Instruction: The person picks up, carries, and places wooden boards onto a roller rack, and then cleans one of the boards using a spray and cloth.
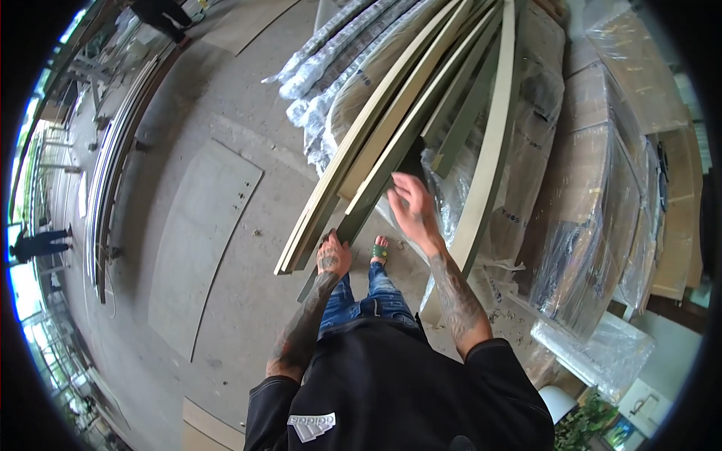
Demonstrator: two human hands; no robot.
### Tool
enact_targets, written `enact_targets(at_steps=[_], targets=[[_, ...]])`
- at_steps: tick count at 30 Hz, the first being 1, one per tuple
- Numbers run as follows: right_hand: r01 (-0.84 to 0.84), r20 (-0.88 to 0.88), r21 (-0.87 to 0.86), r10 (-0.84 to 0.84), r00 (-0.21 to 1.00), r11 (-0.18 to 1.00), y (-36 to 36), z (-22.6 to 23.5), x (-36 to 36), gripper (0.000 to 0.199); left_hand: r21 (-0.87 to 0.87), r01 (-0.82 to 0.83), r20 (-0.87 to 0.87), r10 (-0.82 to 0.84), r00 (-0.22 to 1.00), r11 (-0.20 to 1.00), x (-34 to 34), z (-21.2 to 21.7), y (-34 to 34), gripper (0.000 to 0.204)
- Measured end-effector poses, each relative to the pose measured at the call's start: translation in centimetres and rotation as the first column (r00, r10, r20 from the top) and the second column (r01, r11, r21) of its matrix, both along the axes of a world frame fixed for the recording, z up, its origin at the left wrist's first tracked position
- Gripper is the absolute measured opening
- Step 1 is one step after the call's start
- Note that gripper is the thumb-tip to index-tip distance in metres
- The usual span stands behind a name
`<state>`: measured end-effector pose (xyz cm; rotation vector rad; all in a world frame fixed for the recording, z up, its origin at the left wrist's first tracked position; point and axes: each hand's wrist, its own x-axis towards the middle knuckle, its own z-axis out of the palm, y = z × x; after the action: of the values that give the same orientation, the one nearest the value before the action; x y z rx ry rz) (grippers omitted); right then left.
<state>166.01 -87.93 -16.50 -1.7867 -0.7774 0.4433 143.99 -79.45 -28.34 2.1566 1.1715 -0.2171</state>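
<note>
Several long, narrow boards fan out in front of me, with cream faces and dark grey-green sides. My left hand (pixel 333 254) is closed over a dark grey-green board (pixel 364 213) near its near end. To the right, my right hand (pixel 412 207) is raised beside the same board, fingers apart and slightly bent, with nothing visible in it. A stack of cream boards (pixel 331 195) lies left of the held board. Beyond my right hand runs a single long cream board (pixel 492 177). Shorter dark boards (pixel 456 135) lie between them.
Plastic-wrapped rolls (pixel 320 64) lie beyond the boards. Wrapped cardboard packages (pixel 579 180) are stacked at right. A flat grey sheet (pixel 199 233) lies on the concrete floor (pixel 263 316) at left. Long metal bars (pixel 116 169) rest farther left, near a person (pixel 43 244); another person (pixel 162 16) stands far ahead.
</note>
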Motion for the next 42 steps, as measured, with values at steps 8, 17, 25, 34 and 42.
enact_targets(at_steps=[8,17,25,34,42], targets=[[0.165,-0.112,-0.574,-0.276,0.955,0.802,17.4,-7.1,0.6,0.090,-0.104,-0.108,0.118,0.120,0.986,0.989,-0.9,-0.1,1.7,0.055],[0.422,0.120,-0.640,-0.460,0.880,0.642,18.4,-10.8,-0.7,0.067,-0.415,-0.190,0.153,0.274,0.950,0.890,1.2,-3.0,3.7,0.074],[0.417,0.066,-0.655,-0.502,0.862,0.630,15.1,-13.9,2.2,0.061,-0.420,-0.139,0.576,0.382,0.722,0.897,7.9,-5.8,2.7,0.048],[0.403,-0.881,0.122,-0.088,0.466,0.907,11.3,-6.5,4.0,0.023,-0.023,0.065,0.865,-0.013,0.502,0.998,8.8,7.4,7.1,0.030],[0.394,-0.866,0.241,0.013,0.499,0.887,4.0,1.9,2.5,0.027,-0.379,0.056,0.767,0.280,0.578,0.924,3.7,10.2,3.5,0.024]])
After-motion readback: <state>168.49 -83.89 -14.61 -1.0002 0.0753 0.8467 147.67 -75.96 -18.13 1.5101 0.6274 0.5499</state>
